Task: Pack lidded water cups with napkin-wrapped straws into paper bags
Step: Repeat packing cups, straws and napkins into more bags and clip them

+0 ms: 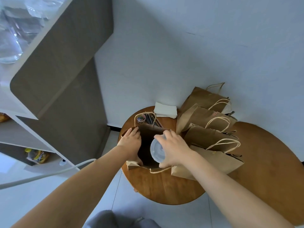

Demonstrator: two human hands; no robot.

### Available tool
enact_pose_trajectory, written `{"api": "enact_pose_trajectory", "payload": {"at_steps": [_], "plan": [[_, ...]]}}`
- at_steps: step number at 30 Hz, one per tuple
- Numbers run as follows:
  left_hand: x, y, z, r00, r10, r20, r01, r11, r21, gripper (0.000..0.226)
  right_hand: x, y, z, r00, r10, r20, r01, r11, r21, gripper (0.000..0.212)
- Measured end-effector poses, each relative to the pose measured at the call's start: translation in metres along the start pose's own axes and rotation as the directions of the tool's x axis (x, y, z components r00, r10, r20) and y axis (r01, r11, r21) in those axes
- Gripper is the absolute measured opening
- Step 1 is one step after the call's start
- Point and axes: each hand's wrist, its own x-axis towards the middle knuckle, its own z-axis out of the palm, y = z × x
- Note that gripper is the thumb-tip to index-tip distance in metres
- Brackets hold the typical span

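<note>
An open brown paper bag point(148, 129) stands on the round wooden table point(162, 186). My left hand point(130, 143) grips the bag's left rim, fingers curled over the edge and thumb inside. My right hand point(174, 149) holds a lidded cup point(157, 152) from above by its rim, right in the bag's mouth. The cup's white lid faces up; its body is hidden in the dark inside of the bag. No wrapped straw shows in the bag.
Several closed paper bags point(207, 117) lie overlapping to the right. Behind the open bag sit a napkin stack point(165, 110), dark straws point(152, 120) and a jar of coloured clips point(141, 118). A grey shelf unit point(65, 66) stands left. A white cable point(49, 174) crosses below.
</note>
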Motion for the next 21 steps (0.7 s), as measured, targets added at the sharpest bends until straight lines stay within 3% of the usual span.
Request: {"api": "enact_pose_trajectory", "payload": {"at_steps": [5, 14, 21], "plan": [[0.005, -0.001, -0.002, 0.997, 0.069, 0.026, -0.069, 0.998, 0.002, 0.121, 0.02, -0.009, 0.008, 0.991, -0.134, 0.023, 0.136, 0.988, -0.075, 0.093], [0.025, -0.012, -0.009, 0.982, 0.187, 0.025, -0.188, 0.979, 0.078, 0.132, 0.077, -0.015, 0.034, 0.958, 0.072, 0.276, -0.082, 0.996, 0.024, 0.103], [0.043, -0.036, -0.013, 0.953, 0.298, 0.063, -0.304, 0.943, 0.137, 0.135, 0.113, -0.002, 0.054, 0.907, 0.11, 0.406, -0.145, 0.988, 0.057, 0.109]]}}
